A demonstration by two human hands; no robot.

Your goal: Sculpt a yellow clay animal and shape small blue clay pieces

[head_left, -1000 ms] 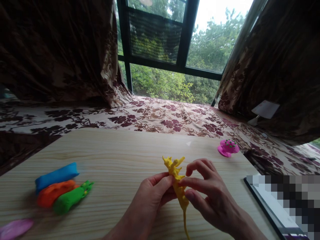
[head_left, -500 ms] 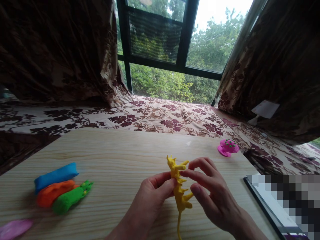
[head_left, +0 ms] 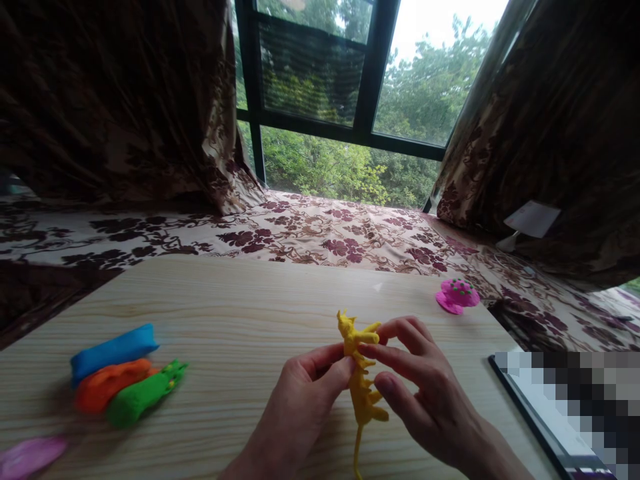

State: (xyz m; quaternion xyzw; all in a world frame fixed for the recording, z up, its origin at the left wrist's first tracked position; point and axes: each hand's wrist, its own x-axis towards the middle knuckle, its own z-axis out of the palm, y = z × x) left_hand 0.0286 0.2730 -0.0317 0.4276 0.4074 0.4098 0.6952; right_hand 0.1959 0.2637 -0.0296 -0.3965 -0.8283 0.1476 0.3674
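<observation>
A yellow clay animal figure (head_left: 361,390) is held upright above the table, with pointed bits on its head, small spikes along its body, stubby legs and a long thin tail hanging down. My left hand (head_left: 310,393) pinches its body from the left between thumb and forefinger. On the other side, my right hand (head_left: 430,380) has its fingers apart and bent, the index fingertip touching the figure near its upper legs. The right thumb lies close to the spikes; whether it makes contact I cannot tell.
On the wooden table (head_left: 225,300), blue clay (head_left: 115,350), orange clay (head_left: 113,385) and green clay with yellow dots (head_left: 143,397) lie together at left. A pink piece (head_left: 33,457) sits nearer me. A pink clay shape with green dots (head_left: 456,297) is back right, above a dark-edged flat object (head_left: 525,413).
The right thumb has shifted slightly left, closer to the figure's body. The figure has moved a touch to the right, still pinched in my left hand.
</observation>
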